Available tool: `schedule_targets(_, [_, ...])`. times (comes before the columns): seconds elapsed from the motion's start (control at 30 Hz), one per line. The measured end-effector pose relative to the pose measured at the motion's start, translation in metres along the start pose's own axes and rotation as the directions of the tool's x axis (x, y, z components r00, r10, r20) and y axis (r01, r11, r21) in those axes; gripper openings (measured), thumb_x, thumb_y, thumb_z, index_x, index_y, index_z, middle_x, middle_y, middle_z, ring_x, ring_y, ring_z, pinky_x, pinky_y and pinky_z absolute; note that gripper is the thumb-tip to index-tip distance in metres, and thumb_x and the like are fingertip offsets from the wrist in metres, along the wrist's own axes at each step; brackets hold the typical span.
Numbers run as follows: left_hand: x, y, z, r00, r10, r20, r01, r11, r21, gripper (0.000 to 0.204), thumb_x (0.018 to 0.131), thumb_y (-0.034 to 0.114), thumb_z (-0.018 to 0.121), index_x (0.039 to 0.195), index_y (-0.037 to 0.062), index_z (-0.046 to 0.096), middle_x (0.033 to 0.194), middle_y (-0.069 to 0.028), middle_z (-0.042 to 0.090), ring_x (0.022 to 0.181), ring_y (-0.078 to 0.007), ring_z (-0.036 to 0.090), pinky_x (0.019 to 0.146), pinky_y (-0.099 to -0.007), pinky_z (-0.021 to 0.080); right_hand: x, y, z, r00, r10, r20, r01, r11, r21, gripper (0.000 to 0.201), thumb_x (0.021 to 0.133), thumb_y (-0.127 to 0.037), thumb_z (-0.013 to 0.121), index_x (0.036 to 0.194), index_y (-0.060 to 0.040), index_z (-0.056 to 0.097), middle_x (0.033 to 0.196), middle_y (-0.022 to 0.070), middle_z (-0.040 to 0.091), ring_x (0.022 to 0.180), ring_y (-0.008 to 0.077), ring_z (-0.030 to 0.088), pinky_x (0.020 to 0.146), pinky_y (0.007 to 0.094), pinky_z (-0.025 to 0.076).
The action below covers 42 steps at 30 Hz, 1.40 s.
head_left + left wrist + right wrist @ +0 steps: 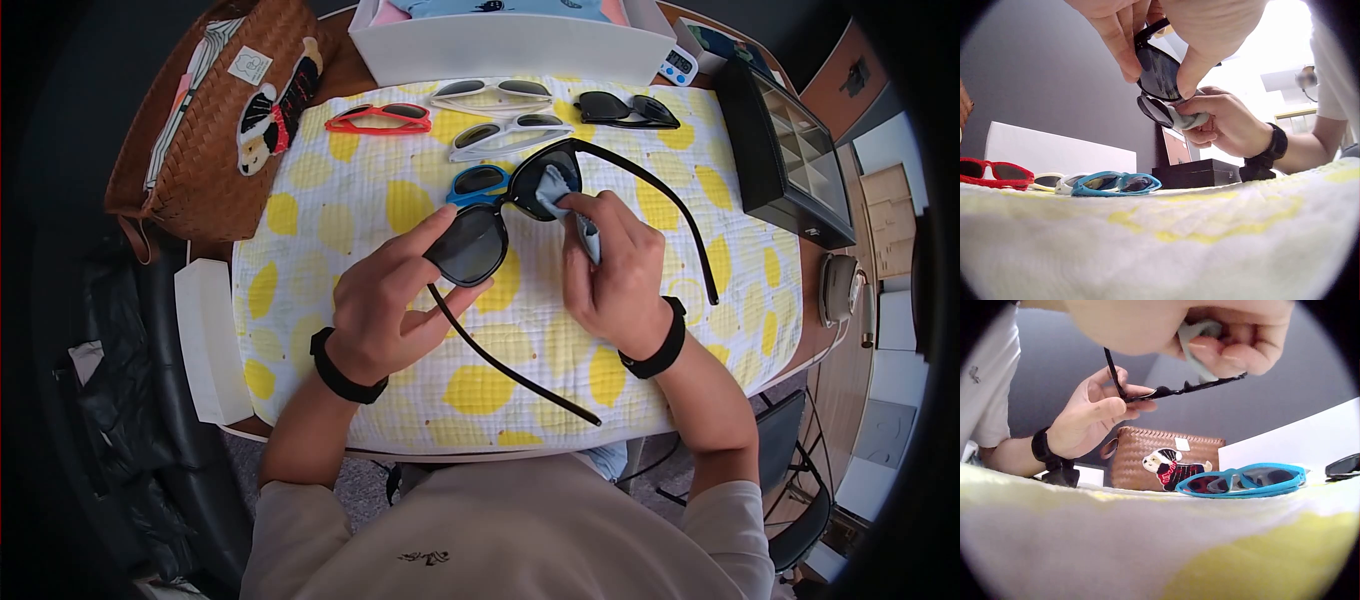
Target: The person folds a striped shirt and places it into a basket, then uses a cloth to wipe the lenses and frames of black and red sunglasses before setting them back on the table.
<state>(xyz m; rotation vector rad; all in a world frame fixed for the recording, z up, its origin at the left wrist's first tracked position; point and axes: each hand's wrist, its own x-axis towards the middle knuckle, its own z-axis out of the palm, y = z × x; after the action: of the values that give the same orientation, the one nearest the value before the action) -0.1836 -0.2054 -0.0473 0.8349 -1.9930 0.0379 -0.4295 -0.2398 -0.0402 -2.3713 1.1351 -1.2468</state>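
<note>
Large black sunglasses (490,235) are held above a white cloth with yellow spots (350,200). My left hand (400,300) pinches the left lens (1159,72) between thumb and fingers. My right hand (610,270) pinches a small light blue wiping cloth (555,190) against the right lens (1155,111); the cloth (1197,331) shows under its fingers in the right wrist view. Both temple arms (660,195) stick out open. Blue sunglasses (478,182) lie on the cloth just beyond the held pair.
Red (380,118), two white (492,95) and black (625,108) sunglasses lie in a row farther back. A brown woven bag (215,120) sits at the left, a white box (510,45) at the back, a black display case (790,150) at the right.
</note>
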Motion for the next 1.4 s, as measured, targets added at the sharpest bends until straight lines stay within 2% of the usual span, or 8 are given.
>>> schedule_targets(0.27, [-0.001, 0.0, 0.0, 1.0, -0.01, -0.001, 0.01, 1.0, -0.003, 0.062, 0.072, 0.007, 0.097, 0.112, 0.0026, 0.049, 0.126, -0.0332, 0.069, 0.093, -0.0362, 0.078, 0.071, -0.0367, 0.065, 0.002, -0.003, -0.003, 0.994, 0.098, -0.055, -0.103, 0.99, -0.097, 0.03, 0.083, 0.012, 0.061, 0.112, 0.0036, 0.067, 0.076, 0.0167, 0.055, 0.056, 0.0311, 0.055, 0.053, 0.0394, 0.041])
schedule_targets(0.33, [-0.001, -0.001, 0.0, 1.0, -0.005, -0.002, 0.005, 1.0, -0.012, 0.063, 0.072, 0.008, 0.097, 0.112, 0.0026, 0.049, 0.126, -0.0332, 0.069, 0.092, -0.036, 0.078, 0.071, -0.0365, 0.065, 0.002, 0.002, -0.001, 0.998, -0.04, -0.041, 0.041, 0.999, 0.035, 0.034, 0.083, 0.012, 0.062, 0.115, 0.0027, 0.066, 0.078, 0.0165, 0.056, 0.059, 0.0322, 0.057, 0.054, 0.0394, 0.043])
schedule_targets(0.57, [0.001, 0.004, -0.005, 0.994, -0.072, 0.085, 0.071, 0.997, 0.005, 0.069, 0.071, 0.009, 0.099, 0.112, 0.0068, 0.044, 0.122, -0.0334, 0.071, 0.106, -0.0393, 0.077, 0.083, -0.0387, 0.066, 0.001, 0.006, -0.002, 0.991, -0.082, 0.104, 0.073, 0.994, 0.079, 0.042, 0.077, 0.004, 0.069, 0.118, -0.0011, 0.065, 0.087, 0.0133, 0.06, 0.06, 0.0316, 0.059, 0.053, 0.0392, 0.048])
schedule_targets(0.73, [-0.002, -0.002, 0.001, 1.0, -0.013, -0.007, 0.012, 1.0, -0.025, 0.062, 0.072, 0.007, 0.097, 0.11, 0.0028, 0.049, 0.127, -0.0325, 0.07, 0.094, -0.0364, 0.078, 0.073, -0.0369, 0.065, -0.002, 0.004, -0.001, 0.997, -0.041, 0.07, 0.043, 0.999, -0.033, 0.04, 0.078, 0.0, 0.07, 0.117, -0.0034, 0.064, 0.088, 0.011, 0.062, 0.06, 0.0304, 0.06, 0.054, 0.04, 0.049])
schedule_targets(0.83, [0.0, 0.0, 0.0, 1.0, -0.022, -0.004, 0.022, 1.0, -0.01, 0.062, 0.072, 0.007, 0.097, 0.11, 0.0027, 0.049, 0.127, -0.0324, 0.07, 0.094, -0.0366, 0.078, 0.073, -0.0368, 0.065, 0.0, -0.002, -0.001, 0.999, 0.029, -0.037, -0.03, 0.999, -0.04, 0.034, 0.081, 0.014, 0.061, 0.113, 0.0022, 0.067, 0.076, 0.0153, 0.055, 0.056, 0.0301, 0.055, 0.052, 0.0381, 0.042])
schedule_targets(1.07, [-0.001, 0.001, -0.001, 0.999, -0.038, -0.005, 0.038, 0.999, -0.026, 0.061, 0.071, 0.008, 0.098, 0.109, 0.0025, 0.05, 0.127, -0.032, 0.07, 0.096, -0.0367, 0.078, 0.075, -0.0368, 0.065, 0.003, -0.001, -0.001, 0.991, 0.041, -0.124, -0.056, 0.991, -0.122, 0.033, 0.082, 0.014, 0.061, 0.113, 0.0035, 0.067, 0.075, 0.015, 0.053, 0.056, 0.0285, 0.053, 0.052, 0.0372, 0.04])
schedule_targets(1.13, [0.001, 0.005, -0.005, 0.989, -0.138, 0.062, 0.136, 0.99, 0.029, 0.066, 0.068, 0.009, 0.101, 0.105, 0.0062, 0.046, 0.125, -0.0298, 0.072, 0.105, -0.0344, 0.078, 0.082, -0.0357, 0.065, 0.002, 0.002, -0.001, 0.983, -0.015, -0.183, -0.003, 0.995, -0.099, 0.031, 0.084, 0.014, 0.061, 0.113, 0.0031, 0.067, 0.078, 0.0153, 0.057, 0.058, 0.0275, 0.056, 0.053, 0.0367, 0.041])
schedule_targets(1.4, [-0.002, 0.005, -0.003, 0.984, -0.18, 0.007, 0.18, 0.984, -0.01, 0.064, 0.067, 0.01, 0.102, 0.096, 0.0065, 0.045, 0.126, -0.0268, 0.073, 0.106, -0.0329, 0.078, 0.085, -0.0343, 0.064, -0.001, 0.005, 0.002, 0.981, 0.005, -0.193, -0.028, 0.993, -0.116, 0.037, 0.076, 0.005, 0.072, 0.112, 0.0, 0.065, 0.089, 0.0143, 0.063, 0.06, 0.0298, 0.063, 0.055, 0.0372, 0.05])
